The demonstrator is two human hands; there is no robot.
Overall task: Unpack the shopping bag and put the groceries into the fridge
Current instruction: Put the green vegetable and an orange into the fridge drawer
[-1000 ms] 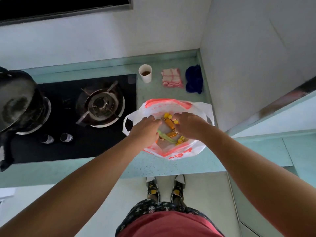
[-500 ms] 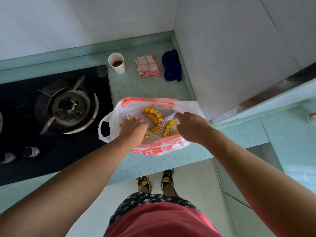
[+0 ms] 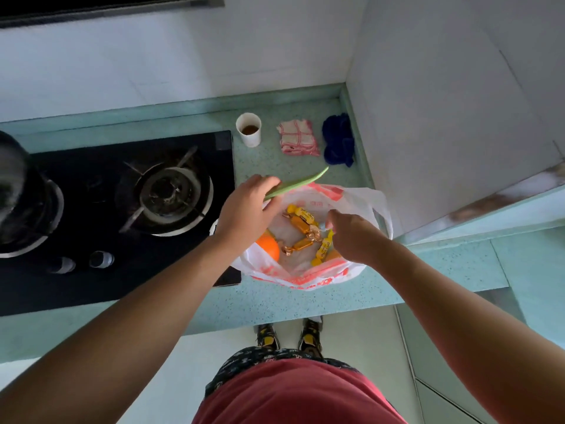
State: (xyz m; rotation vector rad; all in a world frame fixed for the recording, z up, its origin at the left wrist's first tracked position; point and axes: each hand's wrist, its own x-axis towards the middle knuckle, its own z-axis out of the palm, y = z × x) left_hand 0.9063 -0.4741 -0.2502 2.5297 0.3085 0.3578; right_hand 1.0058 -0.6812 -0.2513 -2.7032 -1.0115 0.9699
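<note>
A white plastic shopping bag [image 3: 360, 200] with red print lies open on the pale green counter [image 3: 305, 304]. Inside it are several yellow and gold wrapped candies [image 3: 301, 223] and an orange [image 3: 269, 247] at its left side. My left hand [image 3: 244, 212] grips a long green vegetable stalk [image 3: 301, 183], lifted above the bag's back left rim and pointing toward the right. My right hand [image 3: 351, 237] is over the bag's right half, fingers curled down at the contents; what it grips is hidden.
A black gas hob [image 3: 122, 209] with a burner [image 3: 171, 197] fills the counter's left, a dark pot [image 3: 18, 191] at the far left. Behind the bag stand a paper cup [image 3: 249, 130], a checked pink cloth [image 3: 298, 139] and a blue cloth [image 3: 337, 139]. A wall closes the right.
My left hand has lifted out of the bag with the green stalk, up and to the left. An orange has come into sight in the bag. My right hand stays at the bag's right.
</note>
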